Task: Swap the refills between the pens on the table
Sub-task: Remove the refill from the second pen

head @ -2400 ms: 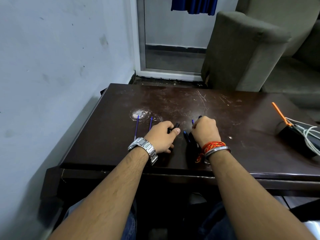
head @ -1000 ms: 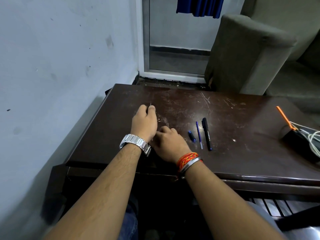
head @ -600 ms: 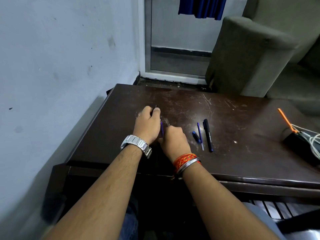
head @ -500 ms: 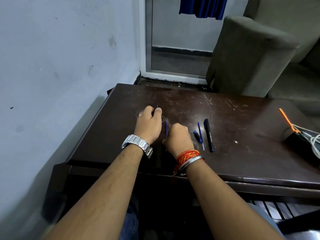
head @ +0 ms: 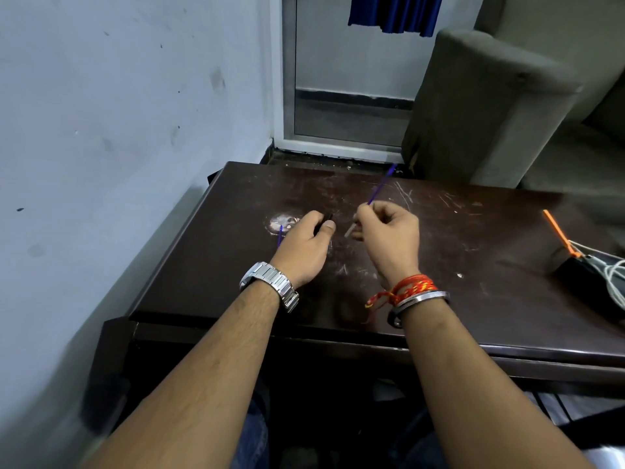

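While both hands work above the table [head: 473, 299], left to right:
Spare refill [head: 279, 234]: flat on the table, mostly hidden by the left hand, long axis running away from the person.
Left hand [head: 304, 248]: closed around a black pen body [head: 324, 222], its end poking out toward the right.
Right hand [head: 389, 238]: pinching a blue refill [head: 380, 186], raised, tilted up and away to the right, pale lower tip toward the left hand.
Cables [head: 608, 275]: far right.

black pen barrel [head: 324, 223] mostly hidden in left hand [head: 304, 247], second refill [head: 279, 234] partly covered
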Tool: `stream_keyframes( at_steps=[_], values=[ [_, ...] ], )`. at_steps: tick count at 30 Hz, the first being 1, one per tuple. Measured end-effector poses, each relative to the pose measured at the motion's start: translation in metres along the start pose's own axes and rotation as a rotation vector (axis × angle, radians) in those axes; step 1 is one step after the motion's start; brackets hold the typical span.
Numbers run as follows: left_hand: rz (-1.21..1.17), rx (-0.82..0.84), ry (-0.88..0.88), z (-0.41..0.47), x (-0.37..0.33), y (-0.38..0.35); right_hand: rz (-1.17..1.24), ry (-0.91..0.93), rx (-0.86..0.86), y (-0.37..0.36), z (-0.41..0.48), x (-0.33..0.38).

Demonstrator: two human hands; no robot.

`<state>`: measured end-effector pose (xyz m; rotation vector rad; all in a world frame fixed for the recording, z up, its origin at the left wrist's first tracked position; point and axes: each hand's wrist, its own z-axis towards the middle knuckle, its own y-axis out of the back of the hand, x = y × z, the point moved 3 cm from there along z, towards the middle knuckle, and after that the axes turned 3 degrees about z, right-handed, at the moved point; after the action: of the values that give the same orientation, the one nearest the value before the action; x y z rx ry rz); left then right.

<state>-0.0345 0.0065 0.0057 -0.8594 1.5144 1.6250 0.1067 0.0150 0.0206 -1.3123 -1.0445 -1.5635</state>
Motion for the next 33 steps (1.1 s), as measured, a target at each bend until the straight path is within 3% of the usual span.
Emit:
stream_keyframes(
  at_steps=[3, 7, 12, 21, 26, 33],
  values=[
    [-0.038, 0.080, -0.023, 0.000, 0.000, -0.005, 0.257, 0.020, -0.010, 0.002, -0.001, 0.009],
    [-0.053, 0.128, -0.035, -0.001, -0.001, -0.008, 0.363, 0.074, -0.021, 0.001, -0.003, 0.015],
    [-0.079, 0.146, -0.059, -0.002, -0.001, -0.010, 0.315, 0.072, 0.021, -0.001, -0.004, 0.015],
    [-0.172, 0.148, -0.079, -0.002, 0.002, -0.012, -0.003, 0.118, 0.076, -0.002, -0.007, 0.007],
    [-0.163, 0.153, -0.073, -0.001, 0.004, -0.012, 0.092, 0.123, 0.038, 0.001, -0.008, 0.011],
    [-0.149, 0.141, -0.096, 0.000, 0.002, -0.011, -0.010, 0.148, 0.100, -0.001, -0.006, 0.006]
  ],
)
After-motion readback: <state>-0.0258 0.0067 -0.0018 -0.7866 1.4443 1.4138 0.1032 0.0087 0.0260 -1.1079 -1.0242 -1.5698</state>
